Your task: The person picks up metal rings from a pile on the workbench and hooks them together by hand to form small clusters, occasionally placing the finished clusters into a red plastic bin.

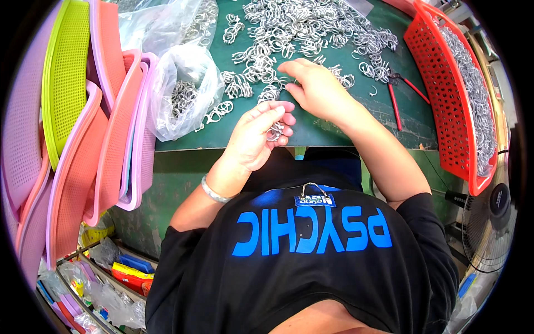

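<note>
My left hand point(257, 132) is closed around a few silver metal rings point(275, 131), just over the table's near edge. The rings partly show between the thumb and curled fingers. My right hand point(317, 86) reaches over the near side of a large heap of loose metal rings point(300, 25). Its thumb and index finger are apart, with their tips beside the rings, and I see nothing held between them. The other right fingers are mostly hidden under the hand. A clear plastic bag point(192, 72) with more rings inside stands left of my left hand.
Pink, purple and green perforated plastic baskets point(69, 83) stack up at the left. A red basket point(445, 83) full of metal pieces stands on the right, beside red-handled pliers point(396, 100) on the green table point(356, 125). A fan point(489, 222) is at the lower right.
</note>
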`<state>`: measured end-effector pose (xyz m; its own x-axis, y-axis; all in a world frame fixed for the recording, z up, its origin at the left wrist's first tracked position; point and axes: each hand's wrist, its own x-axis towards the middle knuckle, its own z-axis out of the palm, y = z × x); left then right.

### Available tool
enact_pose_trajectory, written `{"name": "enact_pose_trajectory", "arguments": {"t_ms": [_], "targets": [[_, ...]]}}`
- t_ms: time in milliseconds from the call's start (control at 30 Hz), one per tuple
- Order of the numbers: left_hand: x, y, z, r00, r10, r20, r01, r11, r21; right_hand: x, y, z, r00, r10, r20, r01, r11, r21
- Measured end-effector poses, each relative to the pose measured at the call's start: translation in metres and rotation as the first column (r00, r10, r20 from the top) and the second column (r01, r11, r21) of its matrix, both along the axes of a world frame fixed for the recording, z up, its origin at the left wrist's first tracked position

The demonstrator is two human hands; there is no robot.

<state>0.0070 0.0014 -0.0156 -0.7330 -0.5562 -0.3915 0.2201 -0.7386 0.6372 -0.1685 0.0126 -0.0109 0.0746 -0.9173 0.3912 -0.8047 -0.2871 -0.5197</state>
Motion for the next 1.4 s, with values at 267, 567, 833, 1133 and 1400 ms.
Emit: {"name": "enact_pose_trajectory", "arguments": {"t_ms": [267, 567, 833, 1133, 1400], "targets": [[0.008, -0.002, 0.002, 0.994, 0.083, 0.073, -0.07, 0.984, -0.166, -0.013, -0.002, 0.017, 0.963, -0.035, 0.267, -0.034, 0.968, 0.247], [0.001, -0.002, 0.008, 0.983, 0.109, 0.15, -0.056, 0.945, -0.322, -0.03, 0.004, 0.039, 0.62, -0.196, 0.759, -0.236, 0.876, 0.419], [-0.003, -0.005, 0.008, 0.957, 0.136, 0.257, -0.007, 0.895, -0.446, -0.049, 0.008, 0.042, 0.981, -0.015, 0.192, -0.017, 0.987, 0.163], [-0.009, 0.001, 0.004, 0.968, 0.047, 0.248, 0.056, 0.919, -0.391, -0.034, 0.038, 0.016, 0.931, -0.094, -0.352, 0.082, 0.995, -0.05], [-0.014, 0.003, 0.006, 0.968, -0.013, 0.252, 0.113, 0.914, -0.389, -0.042, 0.045, 0.016, 0.943, -0.191, 0.273, 0.129, 0.965, 0.23]]}}
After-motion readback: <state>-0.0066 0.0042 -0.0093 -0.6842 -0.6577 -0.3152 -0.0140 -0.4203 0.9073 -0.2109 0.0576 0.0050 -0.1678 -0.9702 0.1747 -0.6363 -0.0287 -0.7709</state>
